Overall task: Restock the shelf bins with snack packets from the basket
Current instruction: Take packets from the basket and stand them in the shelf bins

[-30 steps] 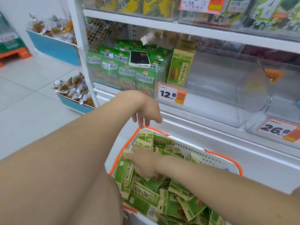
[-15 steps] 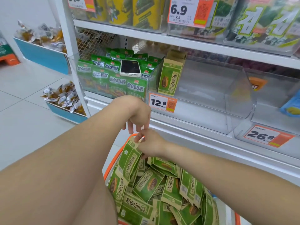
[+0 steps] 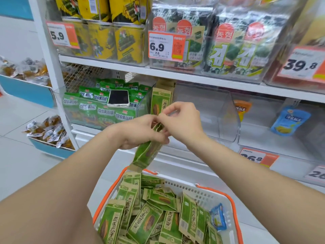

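Head view, centre of frame: a person's left hand grips the upper end of a green-and-tan paper snack packet, which hangs tilted above the far rim of the white plastic basket with orange handles at bottom centre. The right hand, fingers curled, pinches the packet's top edge from the other side. Whether one packet or several are held cannot be told. Many like packets lie heaped in the basket. Behind the hands, the clear plastic shelf bin at middle right holds a single matching packet, upright against its left wall. A white smartphone lies on bright green bags in the bin to the left. The step looks best done by squaring the packet, keeping it upright and face-out, and standing it just beside the one already there.
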`<state>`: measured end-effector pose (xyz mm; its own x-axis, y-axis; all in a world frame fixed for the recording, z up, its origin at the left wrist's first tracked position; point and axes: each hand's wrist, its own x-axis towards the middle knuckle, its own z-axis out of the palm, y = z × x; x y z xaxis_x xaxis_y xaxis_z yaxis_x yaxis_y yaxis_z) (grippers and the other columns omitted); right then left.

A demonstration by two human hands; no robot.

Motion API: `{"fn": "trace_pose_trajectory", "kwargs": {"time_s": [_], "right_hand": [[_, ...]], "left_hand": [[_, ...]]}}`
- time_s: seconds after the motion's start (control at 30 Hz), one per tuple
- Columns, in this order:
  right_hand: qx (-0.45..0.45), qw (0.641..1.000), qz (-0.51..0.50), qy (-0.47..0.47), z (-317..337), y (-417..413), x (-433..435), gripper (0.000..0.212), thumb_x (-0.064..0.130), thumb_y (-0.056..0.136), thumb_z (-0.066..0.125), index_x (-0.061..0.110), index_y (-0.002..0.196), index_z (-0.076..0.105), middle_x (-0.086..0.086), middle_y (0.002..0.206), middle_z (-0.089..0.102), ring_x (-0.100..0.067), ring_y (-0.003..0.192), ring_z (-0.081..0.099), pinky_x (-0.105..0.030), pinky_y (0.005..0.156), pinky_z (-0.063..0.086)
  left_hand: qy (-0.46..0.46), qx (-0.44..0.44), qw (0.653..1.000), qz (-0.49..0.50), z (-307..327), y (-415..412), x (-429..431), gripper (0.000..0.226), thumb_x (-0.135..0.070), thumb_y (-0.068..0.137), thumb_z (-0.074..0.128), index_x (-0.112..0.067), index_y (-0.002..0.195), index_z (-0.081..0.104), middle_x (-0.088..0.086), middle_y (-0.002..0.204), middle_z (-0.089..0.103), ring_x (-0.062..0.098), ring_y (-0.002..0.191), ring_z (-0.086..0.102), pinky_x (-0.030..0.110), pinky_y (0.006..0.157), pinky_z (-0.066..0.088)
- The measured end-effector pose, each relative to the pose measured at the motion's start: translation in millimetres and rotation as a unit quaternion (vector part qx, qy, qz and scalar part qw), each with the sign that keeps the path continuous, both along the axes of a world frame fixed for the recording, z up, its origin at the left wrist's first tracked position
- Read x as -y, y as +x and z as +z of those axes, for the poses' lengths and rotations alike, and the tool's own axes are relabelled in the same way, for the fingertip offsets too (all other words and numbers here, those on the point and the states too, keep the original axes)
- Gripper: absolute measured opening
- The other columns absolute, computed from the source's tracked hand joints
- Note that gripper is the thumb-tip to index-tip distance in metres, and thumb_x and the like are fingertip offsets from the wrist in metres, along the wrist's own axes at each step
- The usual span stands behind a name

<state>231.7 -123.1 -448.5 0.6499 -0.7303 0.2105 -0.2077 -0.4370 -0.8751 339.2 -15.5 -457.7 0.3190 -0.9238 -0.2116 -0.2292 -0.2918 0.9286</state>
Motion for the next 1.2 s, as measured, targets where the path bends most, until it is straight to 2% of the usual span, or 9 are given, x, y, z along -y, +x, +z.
{"fn": "trace_pose_trajectory", "kwargs": {"time_s": [0.07, 0.2, 0.33, 0.53, 0.6, 0.73, 0.93, 1.07, 1.2], "right_hand": [[0.050, 0.998, 0.024, 0.022, 12, -4, 9, 0.006, 0.021, 0.083, 0.069, 0.020, 0.080, 0.074, -0.003, 0.062, 0.074, -0.021, 0.060, 0.075, -0.043, 0.074, 0.065], [0.041, 0.989, -0.040, -0.137, 20, -9, 39, 0.009, 0.032, 0.081, 0.071, 0.026, 0.077, 0.077, 0.013, 0.070, 0.074, -0.002, 0.071, 0.070, -0.030, 0.079, 0.059], [-0.014, 0.999, 0.039, -0.001, 11, -15, 55, 0.024, 0.044, 0.090, 0.077, 0.021, 0.081, 0.081, 0.011, 0.078, 0.077, -0.003, 0.078, 0.068, -0.024, 0.074, 0.051], [-0.024, 0.979, 0.151, 0.132, 2, -20, 66, 0.018, 0.024, 0.094, 0.078, 0.006, 0.095, 0.077, -0.013, 0.090, 0.078, -0.016, 0.079, 0.070, -0.034, 0.081, 0.056], [-0.022, 0.983, 0.141, 0.112, 2, -18, 67, 0.017, 0.018, 0.091, 0.081, 0.002, 0.093, 0.076, -0.011, 0.078, 0.075, -0.016, 0.070, 0.066, -0.035, 0.075, 0.055], [-0.009, 0.995, 0.099, -0.010, -1, -5, 58, 0.014, 0.019, 0.091, 0.080, 0.010, 0.085, 0.071, 0.001, 0.064, 0.063, -0.008, 0.056, 0.054, -0.026, 0.056, 0.043], [0.019, 0.985, 0.161, 0.056, 1, -1, 57, 0.035, 0.039, 0.090, 0.081, 0.005, 0.090, 0.076, -0.021, 0.093, 0.076, -0.017, 0.074, 0.063, -0.038, 0.070, 0.052], [0.064, 0.988, 0.099, -0.102, -1, 6, 58, 0.035, 0.044, 0.091, 0.073, 0.010, 0.080, 0.077, -0.015, 0.075, 0.072, -0.014, 0.065, 0.055, -0.041, 0.067, 0.055], [0.182, 0.968, 0.013, -0.174, 13, 9, 53, 0.035, 0.032, 0.094, 0.074, 0.007, 0.070, 0.069, -0.014, 0.062, 0.050, -0.012, 0.059, 0.036, -0.033, 0.058, 0.033]], "left_hand": [[-0.046, -0.070, 0.996, 0.015, 3, -3, 5, 0.022, 0.010, 0.091, 0.071, 0.005, 0.112, 0.065, 0.024, 0.102, 0.071, 0.029, 0.092, 0.072, 0.039, 0.083, 0.063], [-0.116, -0.119, 0.985, 0.053, 5, -7, 12, 0.020, -0.005, 0.101, 0.065, -0.001, 0.119, 0.070, 0.020, 0.106, 0.076, 0.025, 0.083, 0.075, 0.037, 0.072, 0.062], [-0.171, -0.071, 0.973, 0.140, 3, -1, 17, 0.020, -0.019, 0.106, 0.060, -0.009, 0.119, 0.072, 0.013, 0.102, 0.079, 0.021, 0.081, 0.076, 0.037, 0.071, 0.063], [-0.153, -0.030, 0.973, 0.173, 0, 1, 16, 0.022, -0.026, 0.104, 0.066, -0.009, 0.109, 0.077, 0.016, 0.098, 0.080, 0.038, 0.089, 0.077, 0.049, 0.081, 0.062], [-0.131, -0.020, 0.976, 0.174, -2, 1, 17, 0.029, -0.030, 0.105, 0.064, -0.004, 0.105, 0.078, 0.019, 0.095, 0.079, 0.042, 0.090, 0.077, 0.052, 0.082, 0.060], [-0.164, -0.016, 0.968, 0.192, -4, 3, 18, 0.030, -0.028, 0.108, 0.058, -0.006, 0.106, 0.078, 0.013, 0.094, 0.080, 0.024, 0.082, 0.078, 0.034, 0.070, 0.061], [-0.224, -0.083, 0.939, 0.249, -2, 6, 24, 0.027, -0.029, 0.106, 0.060, -0.007, 0.104, 0.076, 0.016, 0.092, 0.079, 0.025, 0.078, 0.076, 0.046, 0.077, 0.065], [-0.241, -0.014, 0.935, 0.261, 6, 6, 27, 0.040, -0.046, 0.108, 0.052, -0.013, 0.108, 0.076, 0.007, 0.099, 0.081, 0.023, 0.096, 0.077, 0.048, 0.091, 0.062], [-0.199, 0.023, 0.920, 0.337, 8, 18, 30, 0.066, -0.059, 0.110, 0.025, -0.020, 0.099, 0.078, -0.001, 0.093, 0.080, 0.022, 0.097, 0.075, 0.043, 0.089, 0.060]]}}
